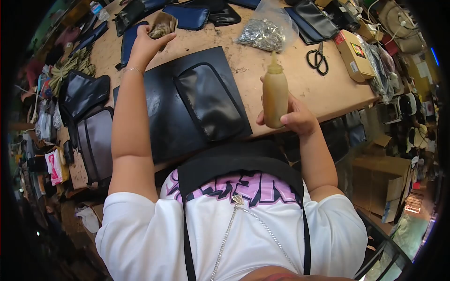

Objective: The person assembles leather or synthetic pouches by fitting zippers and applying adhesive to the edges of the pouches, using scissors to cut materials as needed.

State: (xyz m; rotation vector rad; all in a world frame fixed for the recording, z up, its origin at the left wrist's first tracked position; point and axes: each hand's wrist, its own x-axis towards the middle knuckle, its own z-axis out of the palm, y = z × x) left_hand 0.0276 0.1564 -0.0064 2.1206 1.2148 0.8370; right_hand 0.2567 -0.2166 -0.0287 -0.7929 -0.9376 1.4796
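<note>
My right hand (297,114) is wrapped round an upright squeeze bottle (275,96) of yellowish-brown liquid, its nozzle pointing away from me. Stretched out to the far left, my left hand (149,44) has its fingers round a crumpled brown cloth or wad (163,25). In front of me a black leather pouch (208,102) lies flat on a dark square board (161,110), which rests at the near edge of the wooden table (253,77).
Black scissors (318,60) lie right of a clear bag of metal parts (262,33). Dark pouches (187,17) line the far side. A cardboard box (354,55) stands at the right. More black bags (96,140) are at the left.
</note>
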